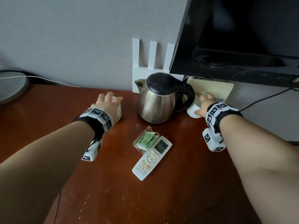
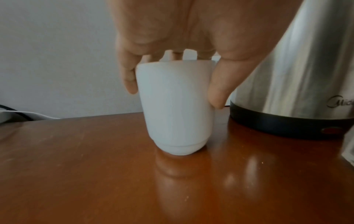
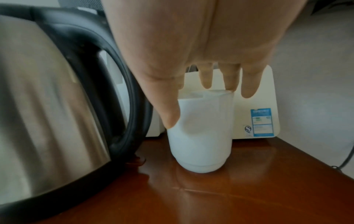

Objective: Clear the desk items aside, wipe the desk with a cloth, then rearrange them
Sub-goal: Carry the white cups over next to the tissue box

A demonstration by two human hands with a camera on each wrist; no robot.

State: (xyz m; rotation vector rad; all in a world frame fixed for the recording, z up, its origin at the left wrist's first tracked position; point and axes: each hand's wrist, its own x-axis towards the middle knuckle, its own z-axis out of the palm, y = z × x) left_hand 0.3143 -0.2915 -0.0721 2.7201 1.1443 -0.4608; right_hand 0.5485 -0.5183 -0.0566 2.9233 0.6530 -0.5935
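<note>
Two white cups stand on the brown desk [image 1: 178, 191], one on each side of a steel kettle [image 1: 158, 101]. My left hand [image 1: 113, 98] comes down over the left cup [image 2: 176, 109], with thumb and fingers curled round its upper wall. My right hand [image 1: 204, 101] is over the right cup [image 3: 203, 136]; the thumb presses its side and the fingers reach over the far rim. Both cups' bases touch the desk. In front of the kettle lie a white remote [image 1: 152, 159] and a clear box of green tea packets [image 1: 145, 139], touching each other.
Against the wall behind the kettle stand a white router [image 1: 152, 55] and a cream box [image 1: 215, 88]. A black screen [image 1: 234, 38] overhangs the right cup. A fan base [image 1: 11, 88] sits at the far left, a black cable [image 1: 265, 97] at the right.
</note>
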